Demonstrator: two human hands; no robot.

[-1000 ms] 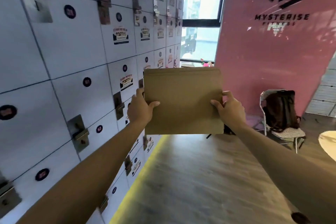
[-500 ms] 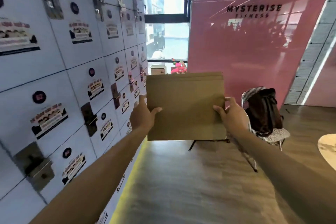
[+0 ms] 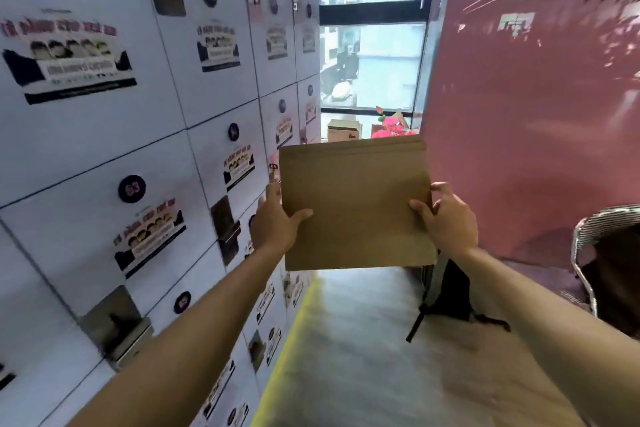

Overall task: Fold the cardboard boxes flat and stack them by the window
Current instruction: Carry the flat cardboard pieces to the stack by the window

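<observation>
I hold a flattened cardboard box point(image 3: 356, 204) in front of me with both arms stretched out. My left hand point(image 3: 275, 222) grasps its left edge: the thumb lies over the front face and the fingers go behind the board. My right hand point(image 3: 445, 215) grasps the right edge in the same way, thumb on the front, the other fingers curled around the side. The box is upright, its wide face turned to me, and at its top edge I can see thin layers of cardboard lying one on another.

All places I give from this box. To its left stands a wall of white lockers point(image 3: 138, 149), each door with a round number badge and a printed sticker. Above and behind the box is the window point(image 3: 372, 45) with a dark frame. Just above the top edge of the box, near the window, I see a small carton point(image 3: 343, 130) and something bright pink point(image 3: 393, 125); what the pink thing is I cannot tell. To the right of the box is a pink wall point(image 3: 536, 114) with dark letters. Below the right corner of the box a black backpack point(image 3: 446, 291) stands on the floor point(image 3: 363, 357). Far to the lower right is a chair point(image 3: 585, 253) with a striped edge.
</observation>
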